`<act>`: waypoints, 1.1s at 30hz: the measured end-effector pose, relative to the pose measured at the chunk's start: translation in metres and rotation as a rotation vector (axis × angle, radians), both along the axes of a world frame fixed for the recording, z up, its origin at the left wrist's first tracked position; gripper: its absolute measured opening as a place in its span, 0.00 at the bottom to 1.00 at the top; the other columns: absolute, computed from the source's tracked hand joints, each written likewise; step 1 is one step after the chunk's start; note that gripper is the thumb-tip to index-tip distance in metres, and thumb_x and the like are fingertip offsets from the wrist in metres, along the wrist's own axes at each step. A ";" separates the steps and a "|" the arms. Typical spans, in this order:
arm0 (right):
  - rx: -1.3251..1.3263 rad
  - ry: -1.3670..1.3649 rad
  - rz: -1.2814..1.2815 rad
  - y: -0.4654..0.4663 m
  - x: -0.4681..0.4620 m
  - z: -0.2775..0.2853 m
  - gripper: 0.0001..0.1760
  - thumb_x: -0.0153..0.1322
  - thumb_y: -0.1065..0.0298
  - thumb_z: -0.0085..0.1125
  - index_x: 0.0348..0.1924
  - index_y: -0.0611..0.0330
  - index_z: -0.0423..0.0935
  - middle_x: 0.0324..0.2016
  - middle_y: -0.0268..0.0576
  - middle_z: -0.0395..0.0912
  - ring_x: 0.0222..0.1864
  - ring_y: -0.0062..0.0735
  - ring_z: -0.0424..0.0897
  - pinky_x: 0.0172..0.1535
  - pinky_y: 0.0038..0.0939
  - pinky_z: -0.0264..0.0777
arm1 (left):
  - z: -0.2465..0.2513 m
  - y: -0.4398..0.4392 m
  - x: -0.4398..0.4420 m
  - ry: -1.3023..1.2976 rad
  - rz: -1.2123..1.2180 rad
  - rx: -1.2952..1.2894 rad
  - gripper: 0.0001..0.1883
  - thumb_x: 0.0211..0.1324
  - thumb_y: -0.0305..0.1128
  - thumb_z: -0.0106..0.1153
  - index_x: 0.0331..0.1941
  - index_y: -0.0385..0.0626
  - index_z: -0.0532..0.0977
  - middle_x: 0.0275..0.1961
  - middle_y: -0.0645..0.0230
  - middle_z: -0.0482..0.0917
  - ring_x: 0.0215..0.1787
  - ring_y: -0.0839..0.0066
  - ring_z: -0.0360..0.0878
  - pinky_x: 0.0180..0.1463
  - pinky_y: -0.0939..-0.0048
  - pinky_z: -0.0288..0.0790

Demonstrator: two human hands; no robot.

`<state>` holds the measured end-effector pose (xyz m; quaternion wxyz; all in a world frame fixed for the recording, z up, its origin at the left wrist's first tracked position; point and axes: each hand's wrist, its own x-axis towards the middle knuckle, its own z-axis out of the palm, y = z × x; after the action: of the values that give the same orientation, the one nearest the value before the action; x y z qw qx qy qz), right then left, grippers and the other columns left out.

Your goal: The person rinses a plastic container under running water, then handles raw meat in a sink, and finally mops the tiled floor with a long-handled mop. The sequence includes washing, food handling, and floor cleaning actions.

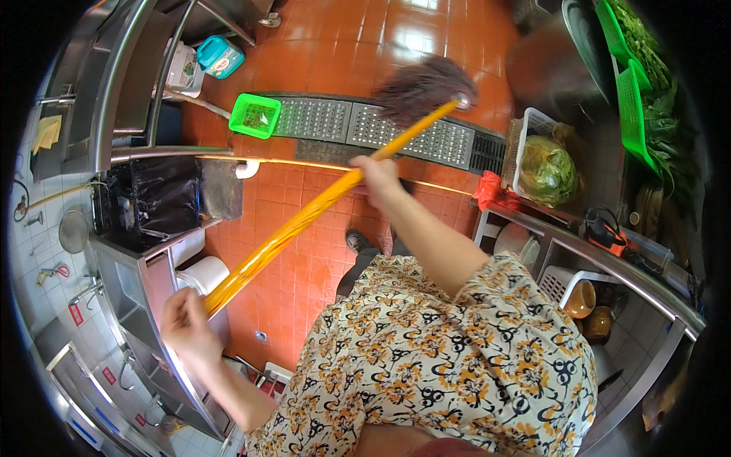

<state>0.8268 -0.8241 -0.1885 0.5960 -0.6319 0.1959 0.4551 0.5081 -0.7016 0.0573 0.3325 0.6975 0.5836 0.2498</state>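
A mop with a yellow handle [297, 220] runs slantwise before me. My left hand [193, 331] grips the handle's near end at the lower left. Farther up, my right hand [378, 176] is closed around the shaft. The dark mop head [420, 88], blurred, is over the far edge of a perforated metal drain cover [411, 131] and the orange tiled floor [342, 51]. Whether its strands touch the floor cannot be told.
A green plastic basket [255, 116] sits at the drain's left end. Steel sinks [128, 285] line the left side. To the right are a white crate [517, 151] with a cabbage [548, 171] and a steel rack rail [605, 260]. A teal jug [220, 56] stands at upper left.
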 end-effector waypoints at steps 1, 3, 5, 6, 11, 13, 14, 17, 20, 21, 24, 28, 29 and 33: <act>-0.034 0.019 0.019 -0.018 0.007 -0.006 0.16 0.65 0.68 0.67 0.38 0.67 0.72 0.32 0.48 0.80 0.30 0.45 0.84 0.35 0.44 0.85 | -0.015 -0.001 -0.001 0.042 0.041 -0.097 0.05 0.65 0.25 0.61 0.39 0.34 0.81 0.29 0.70 0.81 0.29 0.85 0.76 0.33 0.83 0.68; -0.189 -0.004 -0.067 -0.043 0.020 -0.022 0.13 0.64 0.69 0.65 0.35 0.69 0.73 0.29 0.49 0.79 0.26 0.45 0.84 0.28 0.42 0.84 | -0.042 -0.011 -0.002 -0.126 0.014 -0.104 0.04 0.64 0.24 0.62 0.35 0.34 0.81 0.27 0.73 0.80 0.27 0.88 0.73 0.31 0.84 0.65; -0.208 -0.042 -0.146 -0.056 0.028 -0.039 0.12 0.67 0.70 0.58 0.38 0.70 0.71 0.33 0.52 0.78 0.30 0.48 0.84 0.31 0.45 0.84 | -0.055 -0.012 -0.010 -0.114 -0.061 -0.029 0.04 0.64 0.23 0.62 0.35 0.34 0.80 0.27 0.73 0.80 0.28 0.89 0.72 0.32 0.84 0.65; -0.219 -0.015 -0.143 -0.056 0.022 -0.049 0.13 0.67 0.71 0.58 0.39 0.71 0.70 0.33 0.52 0.78 0.30 0.47 0.84 0.31 0.45 0.84 | -0.055 -0.015 -0.016 -0.107 -0.033 -0.025 0.04 0.65 0.23 0.61 0.35 0.34 0.80 0.28 0.72 0.81 0.28 0.88 0.72 0.33 0.84 0.67; -0.212 -0.055 -0.123 -0.017 -0.028 -0.077 0.12 0.64 0.75 0.59 0.38 0.68 0.68 0.29 0.46 0.74 0.26 0.43 0.80 0.28 0.44 0.80 | -0.029 -0.038 -0.067 -0.013 0.103 0.137 0.07 0.66 0.26 0.60 0.37 0.33 0.81 0.31 0.66 0.85 0.31 0.81 0.78 0.36 0.78 0.72; -0.242 -0.096 -0.078 0.019 -0.052 -0.076 0.14 0.63 0.75 0.61 0.38 0.71 0.69 0.31 0.47 0.74 0.31 0.43 0.80 0.35 0.46 0.81 | -0.011 -0.042 -0.093 0.079 0.168 0.150 0.08 0.66 0.27 0.60 0.36 0.32 0.81 0.31 0.63 0.85 0.32 0.79 0.80 0.37 0.77 0.73; -0.207 -0.099 -0.013 0.043 -0.063 -0.074 0.16 0.63 0.75 0.62 0.41 0.73 0.71 0.34 0.50 0.76 0.34 0.43 0.81 0.38 0.43 0.81 | -0.004 -0.040 -0.103 0.085 0.193 0.227 0.08 0.67 0.27 0.60 0.36 0.32 0.81 0.31 0.63 0.85 0.32 0.79 0.80 0.37 0.77 0.74; 0.012 0.036 0.087 0.118 -0.084 -0.063 0.17 0.65 0.71 0.64 0.44 0.70 0.72 0.38 0.51 0.77 0.38 0.44 0.81 0.43 0.49 0.80 | 0.018 -0.035 -0.110 0.090 0.254 0.374 0.09 0.68 0.27 0.59 0.36 0.31 0.80 0.31 0.61 0.85 0.32 0.77 0.82 0.37 0.76 0.77; 0.170 0.074 0.139 0.171 -0.074 -0.046 0.17 0.66 0.71 0.63 0.45 0.67 0.71 0.38 0.50 0.76 0.38 0.45 0.80 0.42 0.53 0.81 | 0.034 -0.043 -0.077 0.141 0.177 0.546 0.08 0.68 0.25 0.58 0.36 0.30 0.79 0.33 0.59 0.84 0.32 0.74 0.82 0.38 0.75 0.77; 0.157 0.098 0.195 0.183 -0.065 -0.039 0.17 0.66 0.71 0.63 0.45 0.67 0.71 0.36 0.50 0.75 0.37 0.46 0.80 0.38 0.51 0.82 | 0.037 -0.053 -0.059 0.155 0.182 0.631 0.07 0.67 0.24 0.58 0.36 0.30 0.78 0.32 0.59 0.84 0.31 0.74 0.81 0.36 0.75 0.76; 0.240 0.205 0.232 0.196 -0.044 -0.026 0.20 0.64 0.74 0.64 0.47 0.68 0.70 0.38 0.54 0.77 0.35 0.52 0.83 0.34 0.52 0.84 | 0.048 -0.052 -0.011 0.218 0.062 0.748 0.09 0.69 0.27 0.57 0.37 0.30 0.79 0.31 0.61 0.82 0.30 0.74 0.79 0.33 0.75 0.74; 0.216 0.196 0.052 0.170 -0.001 -0.031 0.20 0.66 0.76 0.61 0.50 0.71 0.68 0.39 0.55 0.77 0.37 0.54 0.83 0.38 0.53 0.83 | 0.065 -0.029 0.016 0.185 0.270 0.709 0.15 0.70 0.36 0.59 0.40 0.31 0.81 0.31 0.65 0.81 0.31 0.77 0.78 0.33 0.75 0.74; 0.218 0.176 0.010 0.157 0.009 -0.033 0.20 0.66 0.76 0.61 0.49 0.72 0.68 0.40 0.55 0.77 0.37 0.52 0.84 0.36 0.51 0.83 | 0.069 -0.021 0.021 0.138 0.272 0.689 0.15 0.70 0.36 0.59 0.41 0.31 0.81 0.31 0.66 0.81 0.31 0.77 0.77 0.33 0.75 0.74; 0.137 0.091 -0.068 0.081 0.044 -0.027 0.20 0.67 0.75 0.62 0.49 0.72 0.67 0.39 0.55 0.78 0.34 0.47 0.83 0.32 0.47 0.84 | 0.067 -0.010 0.055 0.034 0.264 0.574 0.14 0.71 0.34 0.56 0.38 0.31 0.80 0.27 0.67 0.77 0.29 0.79 0.74 0.32 0.77 0.71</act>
<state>0.8712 -0.7426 -0.2152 0.6435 -0.5614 0.2124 0.4750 0.5634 -0.7113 0.1246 0.0771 0.6851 0.5802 0.4336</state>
